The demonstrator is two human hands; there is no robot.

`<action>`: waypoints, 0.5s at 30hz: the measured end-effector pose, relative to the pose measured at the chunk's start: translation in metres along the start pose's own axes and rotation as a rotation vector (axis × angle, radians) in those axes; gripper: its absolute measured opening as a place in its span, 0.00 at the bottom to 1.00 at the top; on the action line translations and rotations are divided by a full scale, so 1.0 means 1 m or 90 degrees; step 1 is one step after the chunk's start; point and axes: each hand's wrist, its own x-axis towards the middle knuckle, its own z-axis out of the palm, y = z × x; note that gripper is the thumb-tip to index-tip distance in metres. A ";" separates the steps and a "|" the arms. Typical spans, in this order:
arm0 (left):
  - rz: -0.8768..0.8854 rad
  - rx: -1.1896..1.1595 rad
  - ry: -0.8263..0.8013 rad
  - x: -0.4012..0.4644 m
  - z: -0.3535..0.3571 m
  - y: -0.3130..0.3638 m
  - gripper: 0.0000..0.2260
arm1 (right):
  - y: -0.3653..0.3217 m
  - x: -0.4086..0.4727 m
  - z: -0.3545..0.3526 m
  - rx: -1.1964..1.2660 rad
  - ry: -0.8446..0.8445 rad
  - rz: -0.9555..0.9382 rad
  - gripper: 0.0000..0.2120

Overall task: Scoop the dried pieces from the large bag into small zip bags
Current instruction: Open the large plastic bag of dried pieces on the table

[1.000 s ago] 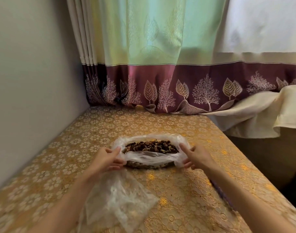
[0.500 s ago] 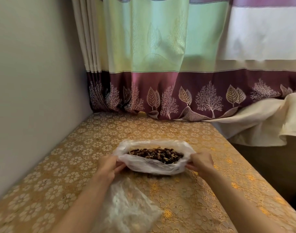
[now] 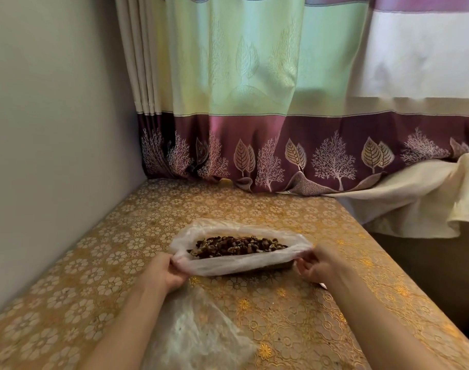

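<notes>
Head view looks down on your tabletop (image 3: 294, 311), a gold flower-patterned cloth that fills the frame from the wall (image 3: 54, 129) on your left to the drop-off on your right, with the curtain (image 3: 254, 102) hanging against its far edge and a cream cloth (image 3: 414, 204) draped just off the far right corner. The large bag (image 3: 236, 265) sits about mid-tabletop, mouth wide and rolled down, and the dried pieces (image 3: 238, 245) lie in a dark heap inside it, fully exposed from above. You've got both ends of that rim: your left hand (image 3: 164, 273) pinches the plastic at the left end, fingers curled on the film, and your right hand (image 3: 318, 268) pinches the right end the same way, so each grip is closed on the bag's edge, not spread. Holding it stretched like that looks meant to keep the opening taut and low, so a scoop can go straight in. Nearer you, under your left forearm, lies a crumpled clear plastic piece (image 3: 196, 332), likely the small zip bags, though the film is too blurred to be sure. No scoop shows anywhere. Room is good beyond the bag and to its right; the wall crowds your left side, and the right edge is close enough to mind your elbow.
</notes>
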 end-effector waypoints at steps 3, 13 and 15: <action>0.031 0.203 -0.019 -0.003 0.000 0.003 0.09 | -0.002 -0.007 -0.001 -0.081 0.008 -0.091 0.09; 0.653 0.914 0.107 0.009 0.023 0.012 0.21 | 0.003 -0.009 0.018 -0.712 0.191 -0.656 0.18; 0.653 1.045 0.098 0.021 0.030 0.011 0.21 | 0.004 -0.004 0.028 -0.819 0.174 -0.634 0.20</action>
